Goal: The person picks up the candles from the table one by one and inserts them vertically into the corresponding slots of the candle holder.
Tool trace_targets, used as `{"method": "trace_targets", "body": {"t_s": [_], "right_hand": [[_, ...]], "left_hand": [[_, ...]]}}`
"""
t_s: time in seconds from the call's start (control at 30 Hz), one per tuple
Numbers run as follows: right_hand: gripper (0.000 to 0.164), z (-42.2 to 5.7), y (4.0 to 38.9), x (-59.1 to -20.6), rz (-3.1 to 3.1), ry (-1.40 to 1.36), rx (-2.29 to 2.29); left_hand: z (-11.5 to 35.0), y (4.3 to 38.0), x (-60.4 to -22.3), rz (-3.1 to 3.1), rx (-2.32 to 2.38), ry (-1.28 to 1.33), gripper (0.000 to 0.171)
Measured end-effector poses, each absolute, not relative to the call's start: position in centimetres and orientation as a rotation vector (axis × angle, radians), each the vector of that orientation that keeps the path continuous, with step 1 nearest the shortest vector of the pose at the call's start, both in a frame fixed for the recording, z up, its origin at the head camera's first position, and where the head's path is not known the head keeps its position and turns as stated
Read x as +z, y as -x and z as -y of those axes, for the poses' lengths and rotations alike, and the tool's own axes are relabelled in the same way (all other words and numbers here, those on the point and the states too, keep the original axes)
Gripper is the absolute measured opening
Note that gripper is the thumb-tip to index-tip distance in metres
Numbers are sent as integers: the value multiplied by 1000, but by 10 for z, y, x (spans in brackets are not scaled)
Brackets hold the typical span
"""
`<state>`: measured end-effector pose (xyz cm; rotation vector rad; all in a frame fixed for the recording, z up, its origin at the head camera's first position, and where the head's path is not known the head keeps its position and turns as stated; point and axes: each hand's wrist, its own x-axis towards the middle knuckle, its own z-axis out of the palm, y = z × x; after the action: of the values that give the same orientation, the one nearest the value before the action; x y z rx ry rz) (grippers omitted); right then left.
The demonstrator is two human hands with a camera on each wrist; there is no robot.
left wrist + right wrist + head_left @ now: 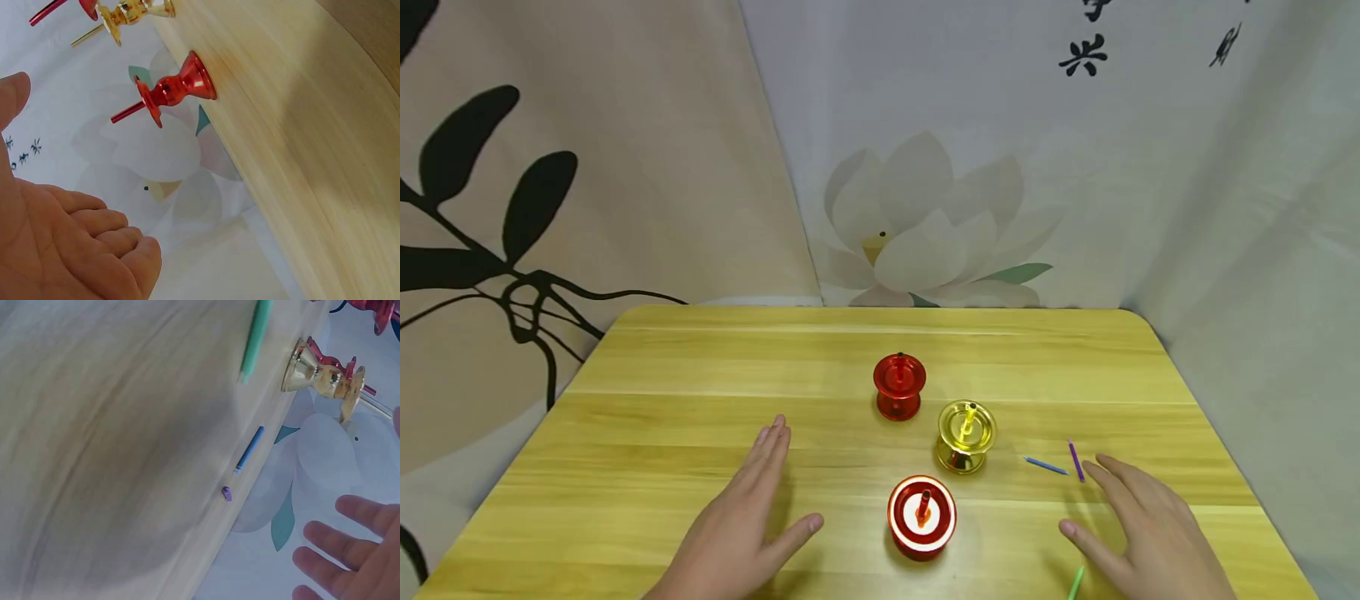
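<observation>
Three shiny metal candle holders, each with a thin upright stem in a round dish, stand on the wooden table: a red one [899, 387] farthest back, a gold one [964, 437] right of it, and another red one [921, 518] nearest. My left hand [741, 508], fingers straight and thumb spread, hovers left of the near red holder and holds nothing. On the right, my right hand [1150, 529] is spread with nothing in it. Beside its fingertips lie a purple candle [1077, 461] and a blue candle [1045, 465]; a green candle [1076, 583] lies below its thumb.
The wooden table [700, 358] has rounded back corners. Behind it hangs a pale cloth [962, 100] printed with a lotus flower and dark characters; a beige cloth [647, 167] with black leaves covers the left side.
</observation>
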<state>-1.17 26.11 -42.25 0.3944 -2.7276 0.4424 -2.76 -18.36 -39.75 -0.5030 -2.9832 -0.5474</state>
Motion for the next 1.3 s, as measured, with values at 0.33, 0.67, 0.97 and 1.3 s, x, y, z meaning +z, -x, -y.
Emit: {"method": "trace_targets", "body": {"t_s": [0.33,0.67,0.97,1.3], "right_hand": [[58,-263,18,-430,2693,-380,472],[43,-263,28,-437,2716,-379,429],[31,-260,39,-440,2714,-386,357],[27,-256,52,-441,2746,-428,294]], "left_hand": [[179,30,-398,2994,-698,475,97],[174,38,-402,2950,-783,471,95],[169,45,-409,2890,-857,477,92],[159,53,-411,2847,-968,464,91]]}}
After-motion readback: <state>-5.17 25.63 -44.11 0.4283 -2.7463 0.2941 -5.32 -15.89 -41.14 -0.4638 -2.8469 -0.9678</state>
